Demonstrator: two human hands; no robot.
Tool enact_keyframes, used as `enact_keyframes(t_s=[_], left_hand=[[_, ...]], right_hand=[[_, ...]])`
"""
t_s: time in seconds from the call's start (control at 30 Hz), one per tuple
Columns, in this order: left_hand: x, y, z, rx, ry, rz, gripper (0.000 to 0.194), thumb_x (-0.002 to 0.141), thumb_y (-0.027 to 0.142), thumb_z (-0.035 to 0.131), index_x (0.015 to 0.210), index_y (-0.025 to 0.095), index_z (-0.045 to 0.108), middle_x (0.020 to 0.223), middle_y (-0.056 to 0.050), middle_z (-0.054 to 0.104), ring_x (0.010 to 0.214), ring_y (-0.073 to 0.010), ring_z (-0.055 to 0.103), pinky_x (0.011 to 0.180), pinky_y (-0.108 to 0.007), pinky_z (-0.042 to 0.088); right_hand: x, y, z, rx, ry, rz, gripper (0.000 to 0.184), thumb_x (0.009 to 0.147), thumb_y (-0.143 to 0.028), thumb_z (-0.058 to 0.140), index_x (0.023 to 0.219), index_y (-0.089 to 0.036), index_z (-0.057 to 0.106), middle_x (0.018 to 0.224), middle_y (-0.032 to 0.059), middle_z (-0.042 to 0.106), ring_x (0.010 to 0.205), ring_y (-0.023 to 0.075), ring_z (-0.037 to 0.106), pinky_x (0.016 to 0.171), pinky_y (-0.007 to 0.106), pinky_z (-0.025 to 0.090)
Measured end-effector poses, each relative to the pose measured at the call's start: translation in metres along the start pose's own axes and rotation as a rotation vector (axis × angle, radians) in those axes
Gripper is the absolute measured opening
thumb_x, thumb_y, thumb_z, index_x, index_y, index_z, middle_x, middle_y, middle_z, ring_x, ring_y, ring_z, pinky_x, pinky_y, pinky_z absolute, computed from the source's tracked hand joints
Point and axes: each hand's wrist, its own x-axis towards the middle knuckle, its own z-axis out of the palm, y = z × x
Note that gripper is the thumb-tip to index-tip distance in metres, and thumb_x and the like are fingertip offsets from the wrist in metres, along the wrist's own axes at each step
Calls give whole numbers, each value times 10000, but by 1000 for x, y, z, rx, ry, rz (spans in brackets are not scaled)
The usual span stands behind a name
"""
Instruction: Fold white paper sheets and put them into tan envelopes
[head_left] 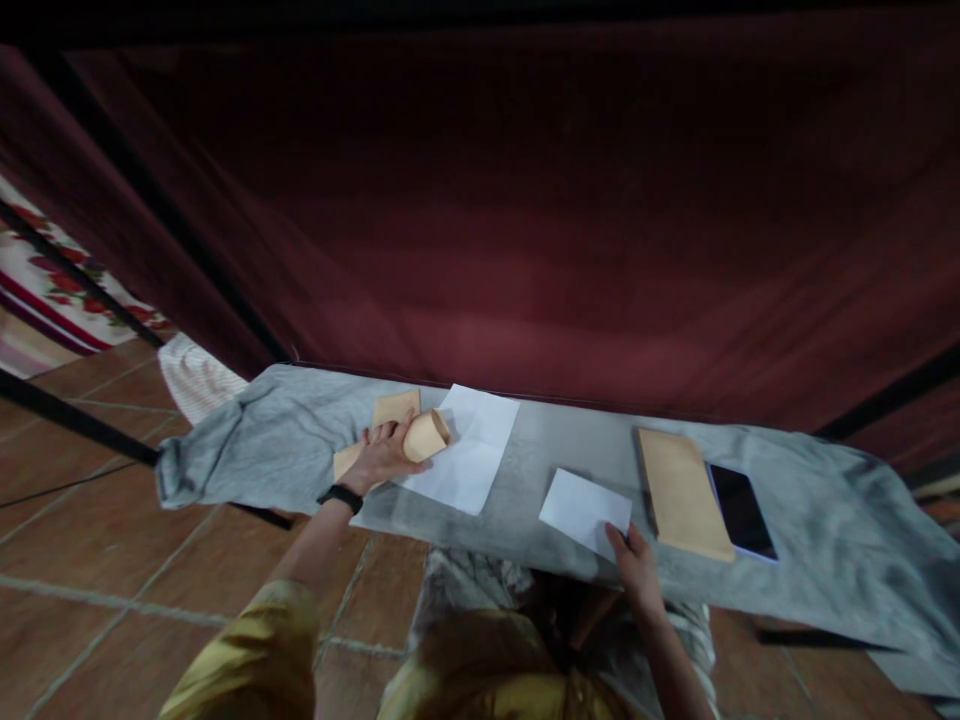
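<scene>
My left hand (pixel 384 452), with a black band on the wrist, grips a small brown paper envelope (pixel 424 437) between thumb and fingers. The envelope bulges, and its gaping mouth faces right over a large white paper sheet (pixel 480 440). Under and beside that hand lie more brown paper pieces (pixel 397 406), partly hidden by it. My right hand (pixel 636 565) pinches the lower right corner of a smaller white sheet of paper (pixel 583 508), apparently folded, at the front of the cloth-covered surface.
A stack of brown envelopes (pixel 682 495) lies to the right, beside a dark-screened phone (pixel 742 512). Grey cloth (pixel 547 425) covers the narrow bench. Behind it hangs a dark red curtain (pixel 487 250), with black frame bars (pixel 150 200) at the left. Tiled floor (pixel 172 560) shows below.
</scene>
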Motion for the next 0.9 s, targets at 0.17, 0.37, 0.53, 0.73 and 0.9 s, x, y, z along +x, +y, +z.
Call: enact_keyframes(t_s=[0.17, 0.37, 0.53, 0.73, 0.9], left_hand=[[-35, 38, -7, -24, 169, 195, 1220, 634, 553, 795, 1607, 251, 124, 1429, -155, 478, 1349, -396, 415, 1176, -605, 165], [-61, 101, 1, -175, 167, 417, 1301, 623, 480, 841, 1610, 287, 17, 1452, -137, 447, 1365, -374, 419, 1180, -601, 214], [-66, 133, 5, -241, 139, 502, 1299, 633, 457, 836, 1610, 266, 1, 1462, -141, 427, 1384, -375, 394, 1182, -593, 228], [-66, 150, 9, -175, 122, 488, 1232, 656, 417, 813, 1602, 254, 41, 1497, -160, 396, 1419, -379, 357, 1193, -615, 162], [-60, 161, 14, -123, 137, 511, 1234, 647, 424, 816, 1598, 245, 51, 1524, -171, 372, 1455, -375, 314, 1207, -600, 143]], right_hand=[[-10, -40, 10, 357, -39, 189, 464, 692, -560, 746, 977, -196, 702, 881, 52, 764, 733, 236, 683, 610, 334, 562], [-14, -103, 32, 318, -98, -14, 422, 765, -573, 696, 929, -185, 711, 784, 27, 732, 659, 192, 629, 597, 294, 514], [-15, -111, 27, -10, -100, -258, 390, 873, -562, 566, 953, -211, 718, 810, 36, 738, 733, 214, 653, 669, 296, 510], [-11, -101, 1, -149, -178, -283, 286, 881, -477, 565, 911, -237, 718, 763, 10, 731, 701, 203, 653, 656, 279, 487], [-2, -99, -16, -53, -200, -198, 288, 831, -489, 607, 856, -230, 731, 728, 6, 725, 662, 202, 624, 627, 285, 483]])
